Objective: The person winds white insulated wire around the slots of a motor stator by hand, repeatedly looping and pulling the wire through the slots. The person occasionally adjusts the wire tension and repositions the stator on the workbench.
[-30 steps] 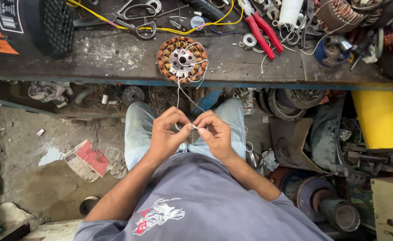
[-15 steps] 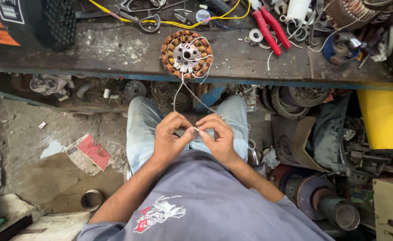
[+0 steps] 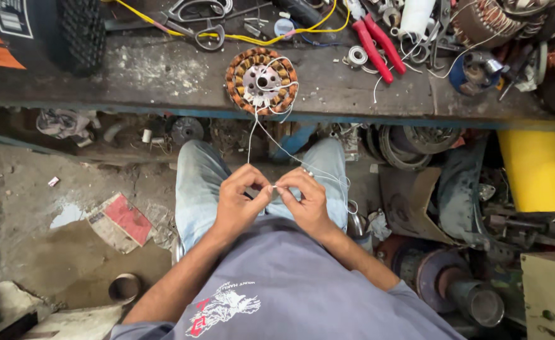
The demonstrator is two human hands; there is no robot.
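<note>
Left hand [image 3: 239, 204] and right hand [image 3: 304, 200] each pinch two white wires [image 3: 271, 141] from one stator [image 3: 261, 80] beyond; grip position unchanged.

Copper-orange coil ring [image 3: 261, 81], thin white wires [image 3: 288, 153], red-handled pliers [image 3: 378, 43], a yellow cable [image 3: 239, 38], grey worktop [image 3: 145, 69], faded blue jeans [image 3: 197, 189].

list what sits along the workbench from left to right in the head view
black ribbed housing → scissors → round copper-wound stator → red-handled pliers → white tube → blue round part. Thin white wires run from the stator down to the left hand and right hand.
</note>
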